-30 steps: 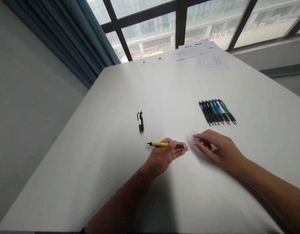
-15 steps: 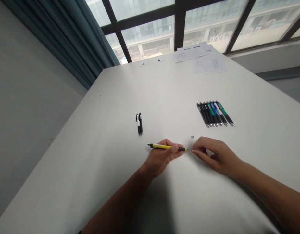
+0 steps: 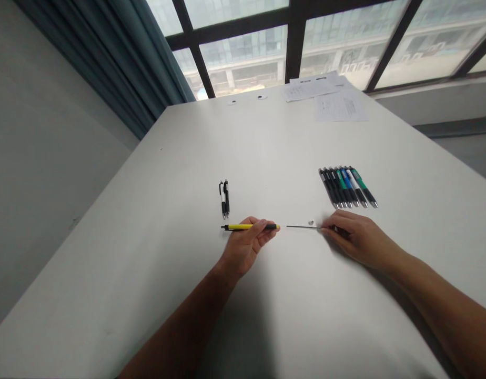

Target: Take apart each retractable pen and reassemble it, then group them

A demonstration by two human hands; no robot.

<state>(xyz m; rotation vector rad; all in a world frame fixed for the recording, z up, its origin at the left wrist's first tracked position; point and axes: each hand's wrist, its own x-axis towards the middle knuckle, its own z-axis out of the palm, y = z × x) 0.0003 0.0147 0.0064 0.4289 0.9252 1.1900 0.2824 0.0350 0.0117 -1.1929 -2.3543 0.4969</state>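
Observation:
My left hand (image 3: 245, 245) is closed around a yellow pen barrel (image 3: 241, 227) with a black grip, its open end pointing right. In a pinch, my right hand (image 3: 355, 231) holds one end of a thin dark ink refill (image 3: 302, 227). The refill stretches left toward the barrel's mouth, its pale far end at or just inside the opening; I cannot tell which. A small silvery pen tip (image 3: 311, 222) lies on the table just left of my right fingers.
A row of several pens (image 3: 347, 187), black, green, blue and white, lies to the right on the white table (image 3: 168, 173). Two black-and-white pens (image 3: 224, 200) lie beyond my left hand. Papers (image 3: 340, 102) rest at the far edge by the window.
My hands have drawn apart, the left moving left with the yellow barrel, the right slightly right. Much more of the refill now shows between them.

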